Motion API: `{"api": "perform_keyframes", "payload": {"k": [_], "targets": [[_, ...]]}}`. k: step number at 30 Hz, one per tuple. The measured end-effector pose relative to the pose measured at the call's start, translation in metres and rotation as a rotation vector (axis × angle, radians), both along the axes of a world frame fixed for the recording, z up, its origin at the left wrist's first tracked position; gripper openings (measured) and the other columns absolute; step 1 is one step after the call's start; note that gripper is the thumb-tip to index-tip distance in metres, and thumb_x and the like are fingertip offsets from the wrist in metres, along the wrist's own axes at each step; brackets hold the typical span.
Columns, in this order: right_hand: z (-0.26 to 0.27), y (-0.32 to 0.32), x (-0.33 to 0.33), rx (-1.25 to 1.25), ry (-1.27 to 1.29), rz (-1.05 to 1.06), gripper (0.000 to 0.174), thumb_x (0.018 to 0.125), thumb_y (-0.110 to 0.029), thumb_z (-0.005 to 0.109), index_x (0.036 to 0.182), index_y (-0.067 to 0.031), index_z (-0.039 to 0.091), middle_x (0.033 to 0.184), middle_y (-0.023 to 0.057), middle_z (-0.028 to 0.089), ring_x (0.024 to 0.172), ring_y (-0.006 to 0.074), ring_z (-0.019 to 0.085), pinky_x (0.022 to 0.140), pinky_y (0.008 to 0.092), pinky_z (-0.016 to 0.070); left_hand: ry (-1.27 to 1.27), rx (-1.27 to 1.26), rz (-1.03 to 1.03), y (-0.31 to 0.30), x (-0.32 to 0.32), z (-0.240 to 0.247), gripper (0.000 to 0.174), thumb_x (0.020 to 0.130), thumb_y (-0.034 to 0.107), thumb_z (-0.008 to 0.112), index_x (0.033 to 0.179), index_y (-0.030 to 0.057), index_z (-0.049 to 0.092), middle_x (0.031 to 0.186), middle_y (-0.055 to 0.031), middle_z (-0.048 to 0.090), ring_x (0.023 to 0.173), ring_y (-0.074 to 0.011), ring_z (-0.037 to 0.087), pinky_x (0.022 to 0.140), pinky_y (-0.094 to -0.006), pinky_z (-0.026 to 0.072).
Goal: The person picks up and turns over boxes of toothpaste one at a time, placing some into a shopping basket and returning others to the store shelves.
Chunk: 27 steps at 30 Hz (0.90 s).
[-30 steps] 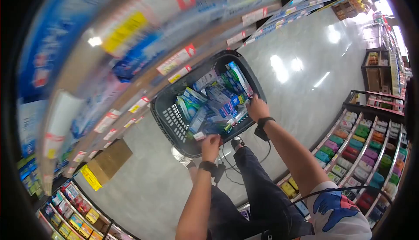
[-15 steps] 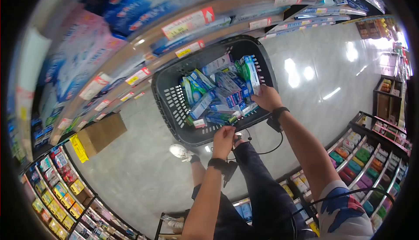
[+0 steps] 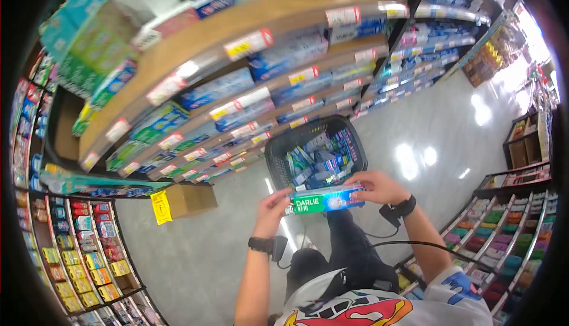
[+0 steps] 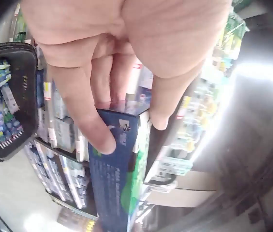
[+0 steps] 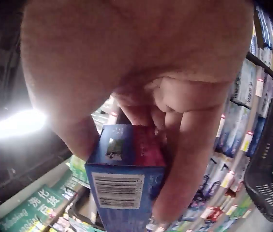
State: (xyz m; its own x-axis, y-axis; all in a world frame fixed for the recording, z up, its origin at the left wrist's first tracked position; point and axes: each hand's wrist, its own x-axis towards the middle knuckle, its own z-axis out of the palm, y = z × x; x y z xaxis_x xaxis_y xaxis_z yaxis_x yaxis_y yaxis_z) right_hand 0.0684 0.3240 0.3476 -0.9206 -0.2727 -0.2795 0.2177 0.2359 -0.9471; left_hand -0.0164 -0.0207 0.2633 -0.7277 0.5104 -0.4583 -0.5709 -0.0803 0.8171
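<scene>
A green and blue Darlie toothpaste box (image 3: 325,201) lies level between my two hands, its printed front turned up. My left hand (image 3: 272,212) grips one end; in the left wrist view the thumb and fingers (image 4: 103,137) press on opposite sides of the box (image 4: 112,183). At the other end my right hand (image 3: 378,187) pinches the box; its end flap and barcode (image 5: 118,189) show in the right wrist view. Just beyond the box, a dark plastic basket (image 3: 278,159) on the floor holds many toothpaste boxes (image 3: 320,159).
Shelves of boxed toothpaste (image 3: 284,59) with price tags curve along the far side. A brown carton (image 3: 192,200) with a yellow label stands on the floor at left. Racks of coloured packs (image 3: 504,225) line the right, and more packs (image 3: 77,267) fill shelves at lower left.
Both hands have come up from the basket toward my body and now hold the Darlie box between them. The view has tilted up, so the basket appears smaller and farther off.
</scene>
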Motion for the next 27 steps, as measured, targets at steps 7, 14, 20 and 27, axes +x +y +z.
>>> {"api": "perform_keyframes", "payload": {"k": [7,14,20,27], "targets": [[0.121,-0.085,0.071,-0.305,0.038,-0.242,0.047,0.085,0.002,0.076,0.128,0.0020,0.057,0.118,0.0094,0.067,0.106,0.0152,0.066,0.089,0.0302,0.0562,0.114,0.196,0.231,-0.076,0.090,0.147,0.049,0.091,-0.002,0.067,0.139,-0.0003,0.056,0.125,-0.0093,0.066,0.111,-0.0145,0.062,0.090,-0.0290,0.0524],[0.148,-0.132,0.104,-0.181,0.306,-0.176,0.055,0.075,0.002,0.085,0.125,0.0012,0.062,0.123,0.0101,0.065,0.109,0.0180,0.066,0.091,0.0310,0.0564,0.523,0.143,0.254,-0.137,0.129,0.195,0.060,0.081,-0.018,0.069,0.138,-0.0032,0.056,0.134,-0.0133,0.059,0.129,-0.0261,0.055,0.105,-0.0396,0.0502],[0.157,-0.162,0.103,-0.212,0.383,-0.183,0.056,0.076,0.009,0.079,0.128,0.0005,0.061,0.127,0.0092,0.057,0.114,0.0203,0.062,0.096,0.0318,0.0561,0.539,0.163,0.401,-0.152,0.152,0.187,0.060,0.080,-0.016,0.070,0.137,-0.0066,0.055,0.136,-0.0145,0.058,0.129,-0.0235,0.055,0.107,-0.0364,0.0471],[0.160,-0.169,0.099,-0.299,0.209,-0.199,0.060,0.084,0.008,0.072,0.140,0.0028,0.051,0.131,0.0128,0.056,0.120,0.0197,0.058,0.097,0.0324,0.0535,0.413,0.078,0.497,-0.151,0.169,0.201,0.046,0.093,-0.001,0.066,0.137,-0.0062,0.056,0.123,-0.0120,0.067,0.113,-0.0195,0.065,0.098,-0.0341,0.0533]]}}
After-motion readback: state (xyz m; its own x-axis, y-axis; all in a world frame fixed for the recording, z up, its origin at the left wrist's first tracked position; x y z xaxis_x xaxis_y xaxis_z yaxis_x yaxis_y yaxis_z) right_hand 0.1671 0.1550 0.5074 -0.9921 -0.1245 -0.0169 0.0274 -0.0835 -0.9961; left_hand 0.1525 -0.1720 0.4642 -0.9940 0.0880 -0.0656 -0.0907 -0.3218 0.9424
